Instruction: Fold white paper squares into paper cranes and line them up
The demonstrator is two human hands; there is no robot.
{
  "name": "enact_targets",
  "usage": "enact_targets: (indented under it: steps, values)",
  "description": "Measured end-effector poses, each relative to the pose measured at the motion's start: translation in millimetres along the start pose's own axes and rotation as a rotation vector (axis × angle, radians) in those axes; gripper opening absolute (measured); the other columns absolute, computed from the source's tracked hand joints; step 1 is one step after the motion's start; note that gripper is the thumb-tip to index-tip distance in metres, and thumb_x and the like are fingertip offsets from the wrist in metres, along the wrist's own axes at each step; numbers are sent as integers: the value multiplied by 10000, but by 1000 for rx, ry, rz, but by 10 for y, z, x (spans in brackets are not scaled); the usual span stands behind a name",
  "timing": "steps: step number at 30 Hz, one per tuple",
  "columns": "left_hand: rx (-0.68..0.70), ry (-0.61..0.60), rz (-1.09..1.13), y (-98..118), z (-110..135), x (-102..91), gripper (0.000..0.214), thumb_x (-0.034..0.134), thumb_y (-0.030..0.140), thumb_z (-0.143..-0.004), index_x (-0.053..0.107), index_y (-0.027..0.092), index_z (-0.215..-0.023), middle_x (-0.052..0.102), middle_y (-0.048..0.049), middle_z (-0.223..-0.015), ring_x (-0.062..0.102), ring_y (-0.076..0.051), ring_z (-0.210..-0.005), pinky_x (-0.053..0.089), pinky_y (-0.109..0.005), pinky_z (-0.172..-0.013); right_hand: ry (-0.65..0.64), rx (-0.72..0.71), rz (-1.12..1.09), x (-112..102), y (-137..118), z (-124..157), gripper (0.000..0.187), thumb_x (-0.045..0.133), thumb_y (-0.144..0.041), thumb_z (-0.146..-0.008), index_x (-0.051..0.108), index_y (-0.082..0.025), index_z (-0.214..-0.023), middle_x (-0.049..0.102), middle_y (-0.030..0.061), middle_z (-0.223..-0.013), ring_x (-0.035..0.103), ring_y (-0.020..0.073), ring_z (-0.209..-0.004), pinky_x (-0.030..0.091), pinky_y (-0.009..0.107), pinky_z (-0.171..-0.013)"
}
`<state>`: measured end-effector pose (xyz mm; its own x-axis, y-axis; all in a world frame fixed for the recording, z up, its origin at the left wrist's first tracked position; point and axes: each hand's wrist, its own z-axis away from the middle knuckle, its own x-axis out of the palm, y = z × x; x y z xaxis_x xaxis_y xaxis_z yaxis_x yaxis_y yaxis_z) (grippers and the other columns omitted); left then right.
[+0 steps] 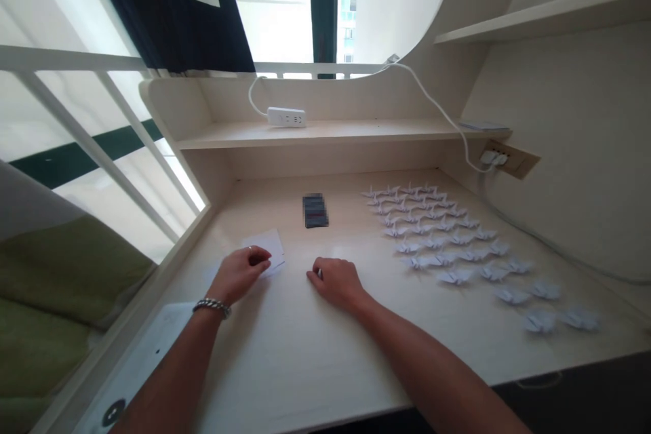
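Note:
My left hand (239, 273) rests on the desk with its fingertips curled onto the near edge of a small stack of white paper sheets (268, 245). My right hand (336, 281) lies knuckles-up on the desk (305, 346) a little to the right, fingers curled under, with nothing visible in it. A silver bracelet (212, 306) circles my left wrist. Several folded white paper cranes (447, 244) stand in rows across the right half of the desk, apart from both hands.
A small dark blurred object (315, 211) lies beyond the hands. A white power strip (286, 116) sits on the low shelf, its cable running to a wall socket (501, 159) at right. A white flat device (152, 346) lies at the desk's left edge.

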<state>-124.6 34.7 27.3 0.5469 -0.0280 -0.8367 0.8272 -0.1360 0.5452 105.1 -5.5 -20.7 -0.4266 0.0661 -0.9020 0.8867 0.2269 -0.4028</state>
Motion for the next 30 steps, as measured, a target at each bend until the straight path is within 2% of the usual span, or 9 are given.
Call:
enact_targets:
  steps: [2, 5, 8, 11, 18, 23, 30]
  values:
    - [-98, 84, -92, -184, -71, -163, 332, 581, 429, -708, 716, 199, -906, 757, -88, -951, 685, -245, -889, 496, -328, -809, 4, 10, -45, 14, 16, -31, 232, 529, -413, -909, 699, -260, -871, 760, 19, -898, 671, 199, -806, 387, 286, -674]
    - [-204, 51, -222, -438, -138, -325, 429, 617, 467, -679, 713, 176, -978, 743, -116, -1028, 682, -268, -941, 500, -331, -809, 4, 25, -149, 20, 91, -39, 226, 557, -412, -897, 715, -261, -843, 756, 12, -846, 665, 184, -777, 390, 273, -669]
    - [-249, -40, -308, -611, -159, -355, 577, 652, 536, -652, 695, 143, -1072, 705, -161, -1135, 661, -298, -1022, 489, -345, -859, -13, 31, -232, 28, 173, -48, 210, 576, -384, -883, 724, -249, -822, 755, 15, -832, 658, 181, -751, 391, 271, -662]
    - [-260, -74, -400, -697, -169, -313, 653, 702, 557, -614, 680, 141, -1117, 679, -177, -1156, 634, -317, -1068, 464, -352, -917, -49, 14, -295, 37, 216, -61, 200, 587, -373, -870, 728, -246, -806, 756, 13, -832, 661, 187, -758, 401, 273, -672]
    - [-267, -83, -394, -687, -208, -263, 641, 754, 493, -600, 661, 173, -1147, 650, -141, -1144, 618, -288, -1054, 458, -330, -913, -90, 20, -358, 0, 219, -46, 206, 577, -369, -862, 721, -242, -791, 750, 12, -830, 659, 193, -763, 411, 284, -689]
    - [-216, -104, -370, -623, -279, -212, 651, 704, 558, -658, 655, 155, -1166, 658, -141, -1120, 604, -295, -1074, 456, -335, -920, -101, 12, -355, -9, 219, -46, 215, 569, -372, -864, 719, -238, -790, 745, 15, -824, 653, 194, -762, 406, 288, -685]
    - [-205, -122, -384, -534, -359, -163, 562, 763, 430, -629, 678, 153, -1110, 669, -140, -1086, 614, -300, -1049, 470, -338, -895, -107, 18, -366, -8, 221, -49, 210, 571, -364, -857, 722, -232, -792, 747, 20, -831, 651, 192, -761, 402, 285, -679]
